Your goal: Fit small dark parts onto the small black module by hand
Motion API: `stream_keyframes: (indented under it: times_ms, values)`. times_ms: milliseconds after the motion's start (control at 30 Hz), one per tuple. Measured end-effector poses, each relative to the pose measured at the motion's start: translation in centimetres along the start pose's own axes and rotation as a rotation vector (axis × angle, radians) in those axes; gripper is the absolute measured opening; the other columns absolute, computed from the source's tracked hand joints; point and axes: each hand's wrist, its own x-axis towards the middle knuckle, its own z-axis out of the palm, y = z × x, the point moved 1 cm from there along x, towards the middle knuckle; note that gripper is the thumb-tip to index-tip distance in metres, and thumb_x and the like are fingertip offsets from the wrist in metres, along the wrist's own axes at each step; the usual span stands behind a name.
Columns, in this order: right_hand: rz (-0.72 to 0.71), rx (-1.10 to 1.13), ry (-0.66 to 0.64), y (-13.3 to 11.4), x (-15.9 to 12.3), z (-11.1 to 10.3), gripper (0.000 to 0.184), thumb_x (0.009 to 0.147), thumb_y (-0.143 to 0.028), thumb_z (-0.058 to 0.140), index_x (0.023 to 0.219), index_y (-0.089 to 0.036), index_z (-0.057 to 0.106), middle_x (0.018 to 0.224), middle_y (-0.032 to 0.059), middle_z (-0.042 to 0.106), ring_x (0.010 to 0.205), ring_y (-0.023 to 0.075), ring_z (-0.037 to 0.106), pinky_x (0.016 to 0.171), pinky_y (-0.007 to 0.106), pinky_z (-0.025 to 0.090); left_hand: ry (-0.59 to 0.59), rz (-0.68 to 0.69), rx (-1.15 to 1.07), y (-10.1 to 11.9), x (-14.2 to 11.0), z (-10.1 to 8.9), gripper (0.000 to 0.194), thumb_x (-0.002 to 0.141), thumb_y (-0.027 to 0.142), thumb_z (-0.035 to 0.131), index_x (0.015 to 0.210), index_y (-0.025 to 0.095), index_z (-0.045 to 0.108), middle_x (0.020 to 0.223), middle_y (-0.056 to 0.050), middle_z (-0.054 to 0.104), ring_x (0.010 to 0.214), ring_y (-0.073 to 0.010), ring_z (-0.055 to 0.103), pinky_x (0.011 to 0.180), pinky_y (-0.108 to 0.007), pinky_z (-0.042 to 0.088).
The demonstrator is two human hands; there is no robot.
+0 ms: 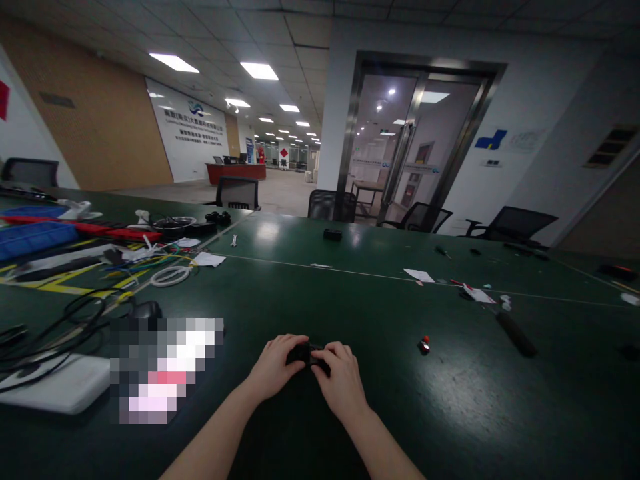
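Observation:
Both my hands meet low in the middle of the green table (380, 313). My left hand (277, 365) and my right hand (340, 381) are curled around a small black part (306, 354) held between them just above the tabletop. The fingers cover most of the part, so its shape is hard to read. A small red and black piece (425, 345) lies on the table a short way to the right of my right hand.
Cables (60, 327), a white cable coil (170, 275), blue trays (35, 239) and tools crowd the left side. A white flat device (55, 387) lies at the near left. Paper scraps (419, 274), a black-handled tool (515, 332) and a small black box (333, 234) lie further out. Office chairs (331, 204) line the far edge.

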Motion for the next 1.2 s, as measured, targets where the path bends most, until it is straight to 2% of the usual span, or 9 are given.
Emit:
stream_keyframes:
  times_ms: [167,333,467,833,1200]
  values:
    - [0.047,0.071,-0.006,0.38,0.0,-0.18,0.034,0.074,-0.022,0.06,0.107,-0.032,0.062,0.11,0.0023,0.055,0.103,0.0221,0.052,0.088,0.038,0.043,-0.007,-0.013,-0.008,-0.48,-0.1,0.22,0.044,0.078,0.021,0.059,0.121,0.028,0.052,0.119,-0.001,0.059,0.112,-0.021,0.05,0.096,-0.036,0.036]
    - [0.122,0.106,0.001,0.59,0.14,-0.17,0.045,0.074,-0.023,0.06,0.118,-0.028,0.055,0.123,0.0029,0.053,0.117,0.0234,0.046,0.098,0.04,0.037,0.004,-0.01,-0.004,-0.76,-0.09,0.43,0.043,0.078,0.021,0.058,0.12,0.028,0.052,0.119,-0.001,0.058,0.113,-0.0216,0.05,0.096,-0.036,0.036]
    - [0.116,0.107,-0.034,0.69,0.23,-0.08,0.046,0.075,-0.021,0.058,0.121,-0.026,0.053,0.122,0.0016,0.056,0.119,0.0212,0.046,0.101,0.039,0.034,0.014,-0.019,-0.004,-0.73,0.01,0.47,0.044,0.077,0.019,0.058,0.12,0.028,0.053,0.124,-0.002,0.054,0.115,-0.0223,0.049,0.098,-0.037,0.035]
    - [0.2,0.104,-0.061,0.5,0.22,-0.35,0.043,0.076,-0.021,0.057,0.119,-0.028,0.054,0.123,0.0016,0.055,0.117,0.0219,0.048,0.098,0.04,0.037,-0.033,-0.029,-0.008,-0.47,-0.18,0.1,0.049,0.08,0.019,0.051,0.128,0.028,0.046,0.128,-0.002,0.052,0.119,-0.022,0.046,0.101,-0.038,0.033]
    - [0.167,0.174,0.007,0.9,-0.07,-0.07,0.039,0.074,-0.021,0.058,0.112,-0.029,0.059,0.116,0.002,0.059,0.112,0.0237,0.051,0.094,0.043,0.04,-0.029,-0.045,-0.019,-0.49,-0.22,0.18,0.047,0.079,0.025,0.055,0.126,0.027,0.047,0.128,-0.003,0.052,0.118,-0.0233,0.046,0.1,-0.04,0.034]
